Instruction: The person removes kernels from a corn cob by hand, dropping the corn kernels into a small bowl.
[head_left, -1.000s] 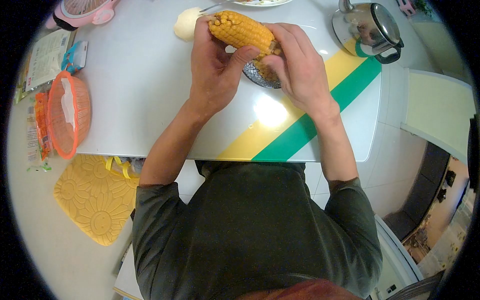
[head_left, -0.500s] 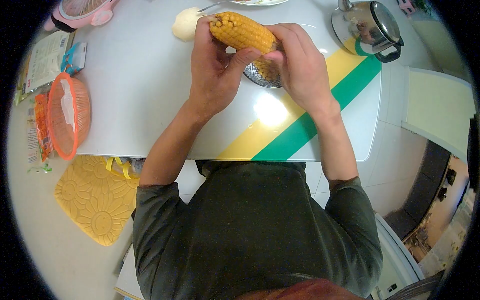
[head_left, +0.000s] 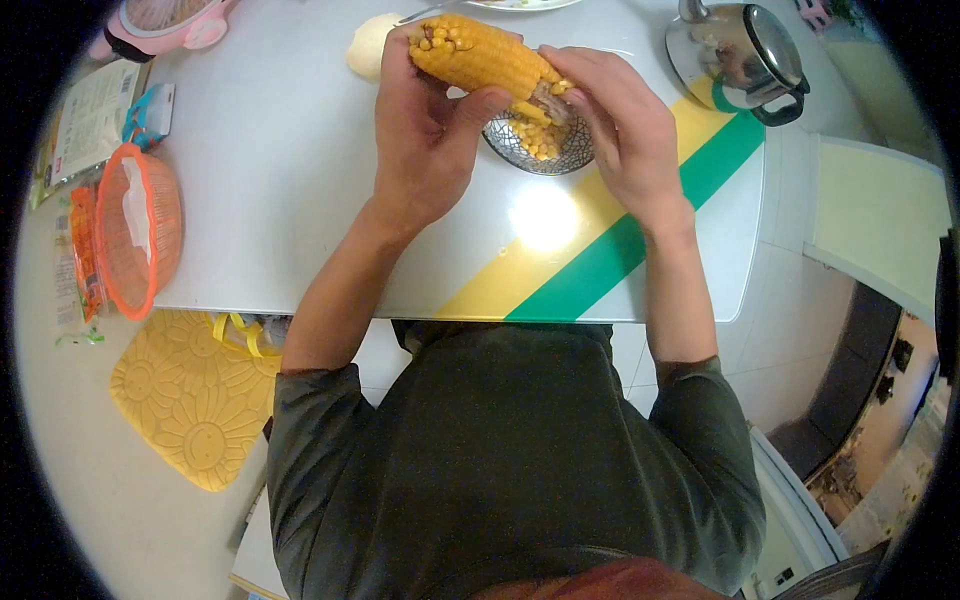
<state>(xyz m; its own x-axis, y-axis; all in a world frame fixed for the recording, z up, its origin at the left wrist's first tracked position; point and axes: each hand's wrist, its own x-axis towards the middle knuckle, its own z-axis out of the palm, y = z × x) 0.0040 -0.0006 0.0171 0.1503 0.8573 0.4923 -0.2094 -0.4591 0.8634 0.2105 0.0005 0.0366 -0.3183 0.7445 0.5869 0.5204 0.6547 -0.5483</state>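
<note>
A yellow corn cob (head_left: 475,58) is held slanting over a patterned bowl (head_left: 575,150). My left hand (head_left: 425,140) wraps round the cob's left end and underside, thumb below it. My right hand (head_left: 625,125) is at the cob's right end, its fingers and thumb closed on that end. Part of the cob there is bare of kernels, and a few kernels hang loose beside it. Loose yellow kernels (head_left: 540,138) lie in the bowl.
A pale round bun (head_left: 370,48) and a plate (head_left: 525,4) are behind the hands. The steel kettle (head_left: 735,60) stands back right. At the left are an orange basket (head_left: 165,235), packets (head_left: 95,115) and a pink object (head_left: 175,30).
My right hand has shifted slightly right, uncovering the bare end of the cob and more of the bowl. The cob has tilted and moved slightly left.
</note>
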